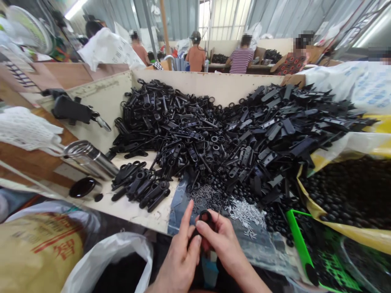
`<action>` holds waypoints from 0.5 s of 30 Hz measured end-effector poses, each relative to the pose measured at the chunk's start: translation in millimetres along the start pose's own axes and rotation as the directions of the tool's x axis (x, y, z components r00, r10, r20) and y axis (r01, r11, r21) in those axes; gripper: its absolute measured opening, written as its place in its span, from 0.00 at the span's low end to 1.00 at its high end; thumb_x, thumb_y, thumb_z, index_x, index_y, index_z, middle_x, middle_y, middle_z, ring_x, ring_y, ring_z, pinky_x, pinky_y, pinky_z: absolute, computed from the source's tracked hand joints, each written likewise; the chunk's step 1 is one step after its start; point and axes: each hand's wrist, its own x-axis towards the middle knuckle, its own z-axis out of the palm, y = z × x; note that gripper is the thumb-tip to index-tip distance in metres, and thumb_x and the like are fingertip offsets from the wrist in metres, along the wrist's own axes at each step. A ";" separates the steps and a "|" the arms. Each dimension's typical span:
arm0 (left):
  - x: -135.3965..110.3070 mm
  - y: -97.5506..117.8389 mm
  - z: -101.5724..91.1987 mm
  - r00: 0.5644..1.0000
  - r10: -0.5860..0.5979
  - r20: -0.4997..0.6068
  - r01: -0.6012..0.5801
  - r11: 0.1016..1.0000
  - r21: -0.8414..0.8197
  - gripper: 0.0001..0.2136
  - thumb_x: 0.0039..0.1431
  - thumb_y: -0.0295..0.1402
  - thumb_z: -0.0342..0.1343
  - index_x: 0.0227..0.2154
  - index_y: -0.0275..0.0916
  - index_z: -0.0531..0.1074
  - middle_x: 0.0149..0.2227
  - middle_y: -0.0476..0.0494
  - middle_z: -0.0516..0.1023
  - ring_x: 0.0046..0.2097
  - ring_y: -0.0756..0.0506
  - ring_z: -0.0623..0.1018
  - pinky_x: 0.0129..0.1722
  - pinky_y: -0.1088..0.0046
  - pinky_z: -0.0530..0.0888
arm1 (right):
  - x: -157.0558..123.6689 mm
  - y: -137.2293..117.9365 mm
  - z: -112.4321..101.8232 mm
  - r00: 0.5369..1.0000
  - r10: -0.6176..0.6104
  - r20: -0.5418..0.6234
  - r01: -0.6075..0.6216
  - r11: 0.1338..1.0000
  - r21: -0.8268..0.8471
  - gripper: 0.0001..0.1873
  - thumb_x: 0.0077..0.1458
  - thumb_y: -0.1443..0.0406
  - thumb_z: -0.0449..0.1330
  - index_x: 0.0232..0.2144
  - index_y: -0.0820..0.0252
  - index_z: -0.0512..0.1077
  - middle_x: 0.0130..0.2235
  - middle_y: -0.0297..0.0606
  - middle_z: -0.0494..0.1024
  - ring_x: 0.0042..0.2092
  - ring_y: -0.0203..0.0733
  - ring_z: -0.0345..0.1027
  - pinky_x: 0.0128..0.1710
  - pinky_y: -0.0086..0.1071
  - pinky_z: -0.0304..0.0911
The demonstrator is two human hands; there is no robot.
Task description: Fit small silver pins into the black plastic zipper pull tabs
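Close together at the near edge of the bench, both my hands grip one black plastic part with a ring-shaped end [205,216]. My left hand [182,248] has its index finger stretched out while its thumb presses against the part. The fingers of my right hand [220,232] wrap round the ring end, thumb on top. Just beyond my hands lie a heap of small dark grey pieces [201,196] and a heap of silver metal pins [247,211]. The lower end of the held part is mostly hidden by my fingers.
Large piles of black plastic parts [171,118] and flat black pieces [284,122] fill the bench. Left stand a steel flask [91,158] and a group of similar parts [140,183]. Right are a green tray [301,244] and a yellow sack [351,228]. Several people sit beyond.
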 end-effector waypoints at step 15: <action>82.8 10.7 -113.3 0.688 0.716 -0.120 -0.138 0.292 0.946 0.20 0.68 0.24 0.45 0.59 0.37 0.72 0.63 0.31 0.72 0.65 0.32 0.68 0.65 0.42 0.56 | 5.9 -19.3 19.4 0.951 -0.192 0.241 0.282 0.858 -0.429 0.23 0.64 0.47 0.56 0.40 0.56 0.82 0.29 0.37 0.75 0.30 0.41 0.66 0.31 0.31 0.60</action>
